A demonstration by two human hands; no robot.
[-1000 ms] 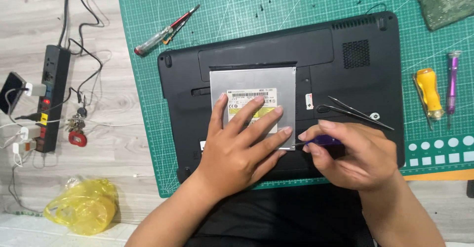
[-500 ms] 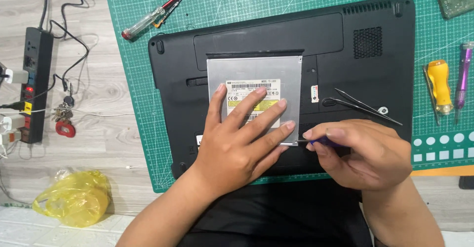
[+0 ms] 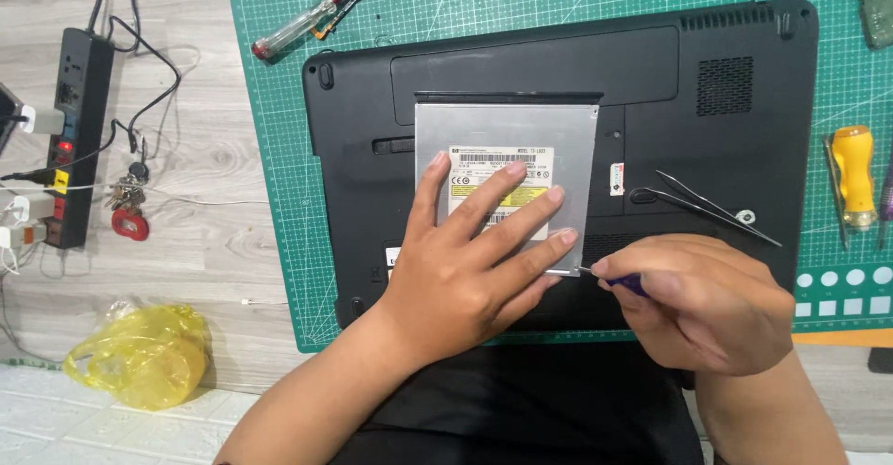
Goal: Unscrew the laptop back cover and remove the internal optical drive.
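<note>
On the green cutting mat (image 3: 279, 195) covering the bench, a black laptop (image 3: 744, 158) lies bottom-up, and a silver optical drive (image 3: 507, 144) rests flat on its underside, at the centre of the view. The left hand (image 3: 470, 265) comes in from 7 o'clock, forearm angled up toward the middle, and lies palm-down on the drive with its fingers (image 3: 507, 195) spread and pressing on the yellow-and-white label. The right hand (image 3: 712, 302) enters from 5 o'clock and is curled closed, its thumb and fingertips pinching a small blue-handled screwdriver (image 3: 625, 283); the thin metal tip points toward 9 o'clock and meets the drive's corner at 4 o'clock, just beside the left little finger.

Metal tweezers (image 3: 707, 206) lie on the laptop base at 2 o'clock from the right hand. A red-handled screwdriver (image 3: 316, 17) lies on the mat at 11 o'clock, and a yellow-handled screwdriver (image 3: 853, 177) at 3 o'clock. Off the mat, at 9 o'clock, a black power strip (image 3: 79, 112) holds several plugs, with a bunch of keys (image 3: 128, 206) beside it. At 8 o'clock sits a crumpled yellow plastic bag (image 3: 139, 353); what is inside it cannot be told.
</note>
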